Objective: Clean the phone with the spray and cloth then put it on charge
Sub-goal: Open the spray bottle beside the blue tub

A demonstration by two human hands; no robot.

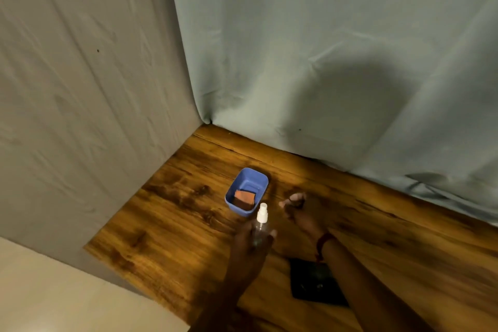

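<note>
Table: glossy brown wood-grain tabletop (175, 224) with dark streaks.
Backdrop: creased grey-green fabric sheets (323, 35) hang at 12 and 9 o'clock.
Tub: small blue plastic tub (249, 182), rounded rectangle, mid-table.
Cloth: folded orange-brown cloth (244, 198) lies inside the tub.
Spray: clear plastic spray bottle (262, 214) with a white nozzle, upright at the tub's 5 o'clock.
Left hand (249, 240): fingers wrapped round the bottle's body.
Right hand (297, 214): at the bottle's 3 o'clock, apart from it; blurred, fingers bent, grip cannot be told.
Phone: flat black rectangular phone (310, 283) lies on the table at 6 o'clock, partly under the right forearm.
</note>
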